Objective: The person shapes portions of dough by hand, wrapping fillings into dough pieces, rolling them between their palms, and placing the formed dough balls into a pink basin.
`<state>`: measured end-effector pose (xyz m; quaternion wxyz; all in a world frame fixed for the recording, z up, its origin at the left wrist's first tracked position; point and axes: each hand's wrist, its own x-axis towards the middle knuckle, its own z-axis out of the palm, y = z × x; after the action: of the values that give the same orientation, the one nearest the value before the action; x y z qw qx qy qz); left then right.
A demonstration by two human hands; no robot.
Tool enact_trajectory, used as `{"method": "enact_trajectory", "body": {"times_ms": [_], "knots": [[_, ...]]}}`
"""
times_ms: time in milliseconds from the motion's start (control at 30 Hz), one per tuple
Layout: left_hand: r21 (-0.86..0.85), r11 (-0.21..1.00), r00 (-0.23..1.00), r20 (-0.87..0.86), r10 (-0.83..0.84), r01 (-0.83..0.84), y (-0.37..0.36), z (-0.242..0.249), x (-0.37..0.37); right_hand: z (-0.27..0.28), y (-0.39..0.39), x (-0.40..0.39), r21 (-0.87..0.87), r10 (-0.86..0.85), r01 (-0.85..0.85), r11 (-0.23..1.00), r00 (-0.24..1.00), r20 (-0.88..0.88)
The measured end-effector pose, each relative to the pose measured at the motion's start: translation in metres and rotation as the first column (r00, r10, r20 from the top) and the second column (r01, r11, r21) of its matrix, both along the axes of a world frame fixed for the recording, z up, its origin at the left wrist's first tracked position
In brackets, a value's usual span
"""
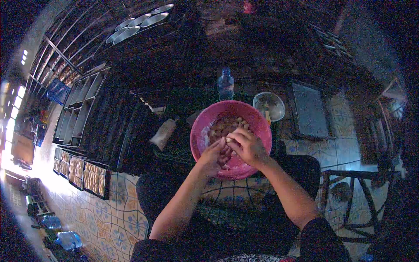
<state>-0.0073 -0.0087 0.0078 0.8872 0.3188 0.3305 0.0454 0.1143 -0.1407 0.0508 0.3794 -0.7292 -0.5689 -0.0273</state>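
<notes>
A pink basin [197, 144] sits between my knees with many small tan lumps [222, 126] in it. White powder clings to its inner left wall. My left hand [211, 158] is over the near left part of the basin, fingers curled, palm turned up. From the right, my right hand [248, 148] meets it with bent fingers. A small pale tan lump [229, 140] is pinched between the fingertips of both hands. Its exact kind is too blurred to tell.
Beyond the basin stand a clear plastic bottle [226, 83] and a metal bowl [269, 106]. A whitish bag [164, 134] lies to the left. Trays of bread-like pieces [94, 178] are on the left floor. At right are a rectangular tray [310, 109] and a metal stand [360, 174].
</notes>
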Motion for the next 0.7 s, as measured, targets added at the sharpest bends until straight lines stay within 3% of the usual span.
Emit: {"method": "enact_trajectory", "body": {"times_ms": [33, 133, 233, 367, 467, 567, 667, 700], "knots": [[-0.103, 0.994, 0.998, 0.051, -0.028, 0.033, 0.002, 0.003, -0.001, 0.0, 0.0, 0.0, 0.023, 0.021, -0.02, 1.0, 0.998, -0.052], [-0.06, 0.996, 0.994, 0.091, -0.059, 0.065, 0.002, 0.012, -0.008, 0.003, 0.0, 0.005, 0.094, 0.085, -0.074, 0.993, 0.988, -0.129], [-0.05, 0.992, 0.985, 0.134, -0.106, 0.113, 0.006, 0.015, -0.011, 0.007, 0.0, 0.005, 0.088, 0.105, -0.098, 0.991, 0.991, -0.077], [-0.045, 0.997, 0.989, 0.134, -0.059, 0.065, 0.003, 0.0, -0.006, 0.012, -0.003, 0.001, 0.061, 0.133, -0.13, 0.99, 0.99, -0.048], [-0.048, 0.998, 0.999, 0.004, -0.033, 0.033, -0.001, 0.013, -0.005, 0.008, -0.005, 0.003, -0.006, 0.122, -0.124, 0.992, 0.979, -0.16], [0.047, 0.997, 0.998, 0.017, -0.066, 0.065, -0.002, 0.02, -0.006, 0.005, -0.006, 0.003, -0.053, 0.051, -0.057, 0.997, 0.992, -0.117], [0.168, 0.983, 0.994, 0.06, -0.089, 0.078, -0.002, 0.025, -0.005, 0.008, -0.005, 0.007, 0.007, 0.058, -0.058, 0.998, 0.987, -0.152], [0.29, 0.953, 0.991, 0.066, -0.114, 0.091, -0.002, 0.027, -0.004, 0.007, -0.006, 0.01, 0.023, 0.043, -0.04, 0.999, 0.987, -0.154]]}}
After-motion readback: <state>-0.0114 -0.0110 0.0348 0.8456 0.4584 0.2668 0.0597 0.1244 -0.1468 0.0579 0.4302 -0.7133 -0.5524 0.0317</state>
